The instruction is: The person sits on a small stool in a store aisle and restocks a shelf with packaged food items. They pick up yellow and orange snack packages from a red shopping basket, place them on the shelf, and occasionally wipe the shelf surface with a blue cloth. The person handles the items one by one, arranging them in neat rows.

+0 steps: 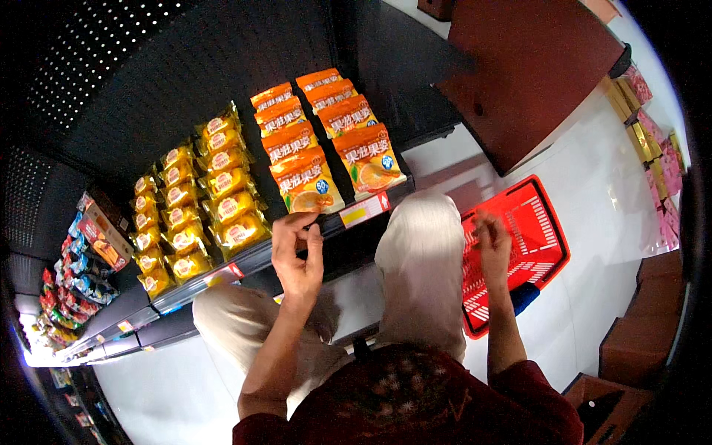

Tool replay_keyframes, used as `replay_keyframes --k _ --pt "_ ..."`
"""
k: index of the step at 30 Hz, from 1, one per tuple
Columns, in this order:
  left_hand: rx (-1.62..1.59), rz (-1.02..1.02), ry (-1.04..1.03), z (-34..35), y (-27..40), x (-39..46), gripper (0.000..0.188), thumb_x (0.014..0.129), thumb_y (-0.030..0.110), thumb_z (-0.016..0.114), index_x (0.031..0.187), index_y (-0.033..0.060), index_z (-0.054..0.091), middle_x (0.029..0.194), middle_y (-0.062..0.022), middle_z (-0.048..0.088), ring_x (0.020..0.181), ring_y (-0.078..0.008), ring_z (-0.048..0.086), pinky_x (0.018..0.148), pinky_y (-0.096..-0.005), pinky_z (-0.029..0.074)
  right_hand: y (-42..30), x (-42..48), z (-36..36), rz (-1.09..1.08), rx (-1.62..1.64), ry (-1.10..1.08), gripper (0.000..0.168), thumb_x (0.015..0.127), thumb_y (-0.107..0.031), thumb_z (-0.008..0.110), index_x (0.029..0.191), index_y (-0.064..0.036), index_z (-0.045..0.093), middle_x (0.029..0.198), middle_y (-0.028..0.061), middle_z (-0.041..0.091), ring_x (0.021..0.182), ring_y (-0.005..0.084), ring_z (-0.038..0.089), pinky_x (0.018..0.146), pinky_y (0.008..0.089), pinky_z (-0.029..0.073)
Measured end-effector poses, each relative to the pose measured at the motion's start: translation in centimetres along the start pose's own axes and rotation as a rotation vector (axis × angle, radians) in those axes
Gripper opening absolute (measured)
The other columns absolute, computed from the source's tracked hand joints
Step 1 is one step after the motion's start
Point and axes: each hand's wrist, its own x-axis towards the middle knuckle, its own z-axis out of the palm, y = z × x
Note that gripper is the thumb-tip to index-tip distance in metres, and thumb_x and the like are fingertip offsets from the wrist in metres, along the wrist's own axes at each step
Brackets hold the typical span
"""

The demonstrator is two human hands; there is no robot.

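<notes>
My left hand (297, 258) is at the front edge of a dark shelf (328, 236), with its fingers curled and a gap between thumb and forefinger. Its fingertips overlap the lower edge of the nearest orange pouch (303, 181) in view; I cannot tell whether they touch it. A second row of these pouches ends in a front pouch (370, 161) to the right. Over the red plastic shopping basket (534, 222) is my right hand (493, 239), slightly blurred, its fingers loosely bent with nothing visible in them. The basket stands on the floor beside my right knee.
Yellow wrapped cakes (236, 219) stand in rows left of the pouches. Farther left are a box (103, 233) and colourful snack bags (83, 283). A dark red panel (534, 72) rises beyond the basket. Brown boxes (634, 347) and pink-and-gold packages (656, 150) line the right side.
</notes>
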Motion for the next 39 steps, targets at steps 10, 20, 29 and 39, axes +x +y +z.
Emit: replay_keyframes --k 10,20,29,39 --pt "-0.077 -0.188 -0.014 -0.8 -1.0 0.3 0.048 0.100 0.014 0.063 0.142 -0.0037 0.047 0.132 -0.0131 0.058 0.083 -0.0093 0.060 0.064 -0.0231 0.052 -17.3 -0.2 15.6 -0.393 -0.212 -0.546 0.038 0.095 -0.021 0.066 0.128 -0.004 0.055 0.102 0.0191 0.067 0.080 0.0264 0.066 0.068 0.0385 0.053" --pt "-0.243 -0.244 -0.075 -0.8 -3.3 0.6 0.049 0.100 0.013 0.062 0.141 -0.0073 0.044 0.112 -0.0113 0.064 0.094 -0.0131 0.065 0.072 -0.0250 0.055 -13.1 2.1 21.7 -0.360 -0.301 -0.497 0.025 0.094 -0.018 0.068 0.109 -0.002 0.058 0.096 0.0120 0.069 0.077 0.0188 0.068 0.069 0.0329 0.053" --pt "-0.640 -0.181 0.004 -0.5 0.3 0.1 0.053 0.101 0.008 0.058 0.149 -0.0009 0.036 0.124 -0.0100 0.057 0.104 -0.0167 0.064 0.088 -0.0295 0.052 -14.9 -0.3 19.3 -0.373 0.046 -0.262 0.028 0.091 -0.018 0.072 0.109 -0.003 0.057 0.087 0.0117 0.067 0.078 0.0221 0.068 0.067 0.0337 0.054" --pt "-0.647 -0.083 -0.382 1.4 5.6 0.4 0.033 0.105 0.013 0.052 0.134 -0.0019 0.053 0.125 -0.0127 0.063 0.093 -0.0174 0.067 0.077 -0.0293 0.055 -14.2 -1.0 5.7 -0.335 0.196 -0.078 0.017 0.092 -0.010 0.073 0.105 -0.001 0.070 0.097 0.0021 0.071 0.085 0.0069 0.062 0.076 0.0237 0.050"
